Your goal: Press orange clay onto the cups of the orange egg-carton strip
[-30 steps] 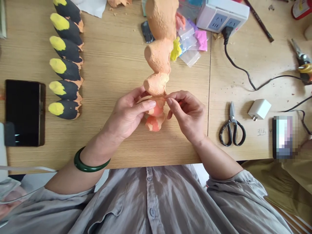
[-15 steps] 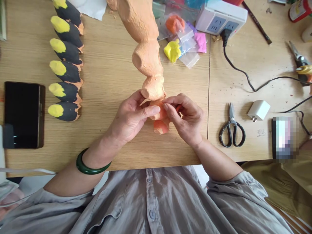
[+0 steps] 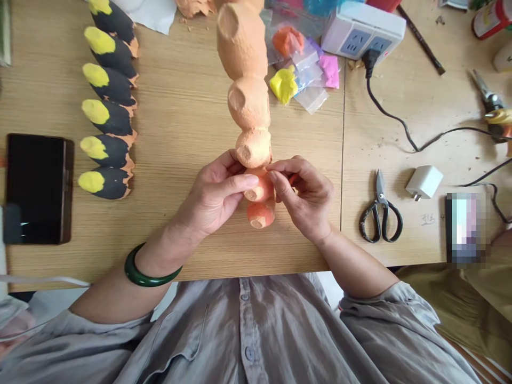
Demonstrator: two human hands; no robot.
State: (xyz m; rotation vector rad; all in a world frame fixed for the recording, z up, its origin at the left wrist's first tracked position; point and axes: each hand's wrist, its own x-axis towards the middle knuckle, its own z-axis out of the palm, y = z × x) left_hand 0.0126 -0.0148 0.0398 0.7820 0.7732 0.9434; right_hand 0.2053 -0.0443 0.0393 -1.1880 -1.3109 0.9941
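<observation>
A long, knobbly orange piece (image 3: 248,104) made of rounded lobes runs from the top edge down to my hands, its lobes getting smaller toward me. My left hand (image 3: 218,194) grips its lower part, thumb lying over a small lobe. On the other side my right hand (image 3: 306,194) pinches at the piece's right edge, thumb and forefinger together. A bit of darker orange shows between its fingers, too hidden to make out. Flat, pale round ends show on several lobes.
Black pieces with yellow tips (image 3: 114,183) line the left, beside a dark phone (image 3: 36,189). Scissors (image 3: 381,210), a white charger (image 3: 424,181), a power strip (image 3: 362,32) and yellow clay (image 3: 283,85) lie right. A person's leg (image 3: 452,298) shows lower right.
The orange piece has turned and its upper part has swung right, so more round ends face up. Its lowest lobe sits slightly lower and further left. Both hands keep nearly the same place.
</observation>
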